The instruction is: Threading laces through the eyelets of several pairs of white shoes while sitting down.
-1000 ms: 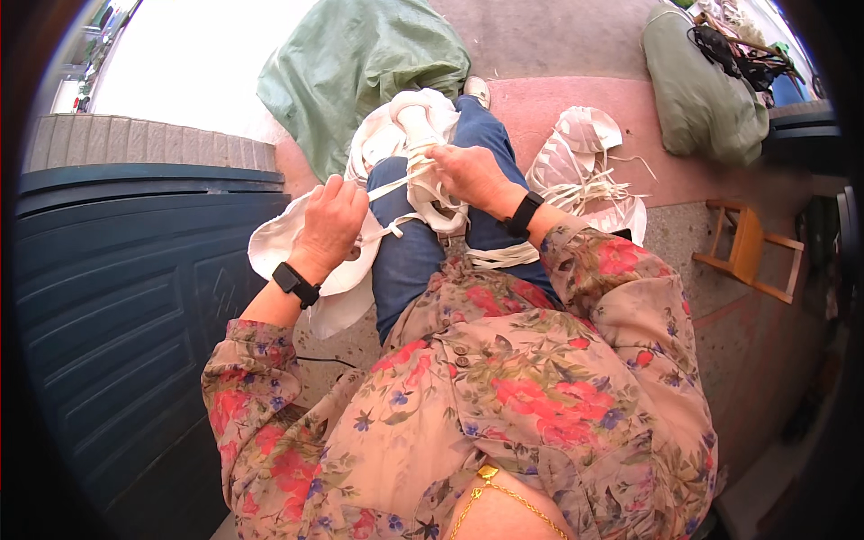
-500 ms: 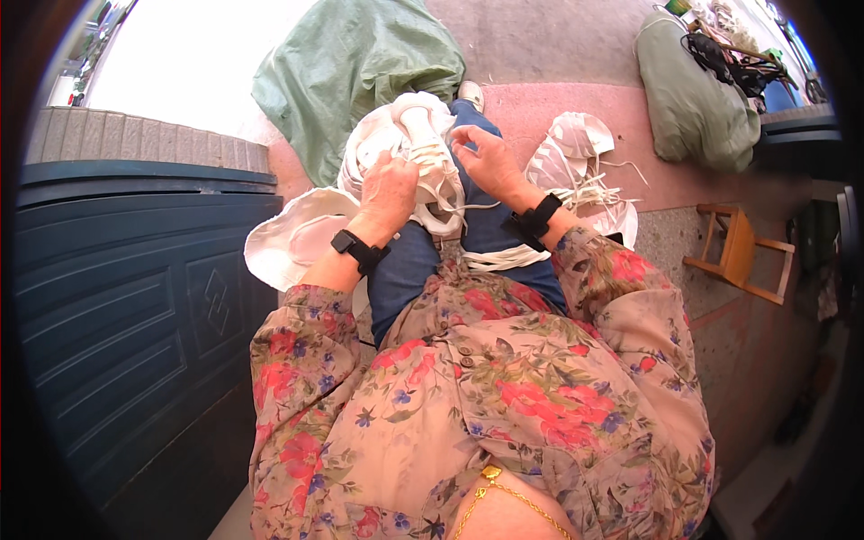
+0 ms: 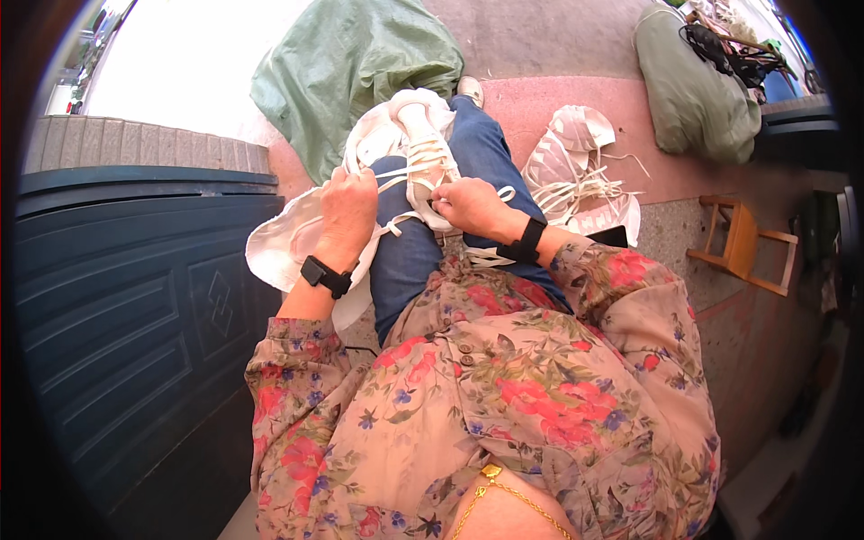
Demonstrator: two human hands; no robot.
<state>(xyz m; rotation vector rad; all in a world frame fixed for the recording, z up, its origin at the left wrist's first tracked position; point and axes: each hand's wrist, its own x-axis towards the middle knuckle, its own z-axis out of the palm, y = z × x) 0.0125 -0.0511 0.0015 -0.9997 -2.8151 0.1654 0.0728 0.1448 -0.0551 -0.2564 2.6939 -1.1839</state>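
A white shoe upper (image 3: pixel 416 126) with a row of laces lies across my thighs. Left of it, my left hand (image 3: pixel 349 207) is closed on a white shoelace (image 3: pixel 393 182), which stretches from the upper's eyelets. My right hand (image 3: pixel 475 207) is closed in a pinch at the near right edge of the upper. A loop of lace shows beside its knuckles, so it appears to grip a lace end; the fingertips are partly hidden. Beyond my right thigh lies a pile of laced white shoe uppers (image 3: pixel 562 171).
More white upper pieces (image 3: pixel 274 243) lie by my left thigh. A green cloth sheet (image 3: pixel 346 63) spreads ahead, and a stuffed green sack (image 3: pixel 693 99) stands far right. To the right is a small wooden stool (image 3: pixel 742 247); on the left, a dark blue panelled door (image 3: pixel 135 315).
My left hand has moved left and nearer, drawing the lace out from the upper. My right hand has come down to the upper's near edge and closed.
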